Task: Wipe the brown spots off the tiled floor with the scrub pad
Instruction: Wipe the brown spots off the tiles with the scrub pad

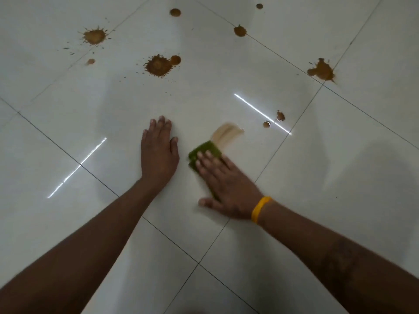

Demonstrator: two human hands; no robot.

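Observation:
My right hand (223, 185) presses flat on a green scrub pad (205, 151) on the white tiled floor (340, 177); the hand is blurred and covers most of the pad. A pale brown smear (227, 132) trails from the pad's far edge. My left hand (158, 152) lies flat on the floor, fingers together, just left of the pad. Brown spots lie beyond: two small ones (274, 120) to the right of the smear, a large splat (158, 65) ahead, another splat (94, 36) at far left, and one splat (322, 70) at the right.
More small brown spots (239, 31) sit farther off near the top of the view, another spot (175, 12) among them. Dark grout lines (197, 264) cross the glossy tiles, and bright light reflections (77, 167) streak the floor. A yellow band (260, 209) circles my right wrist.

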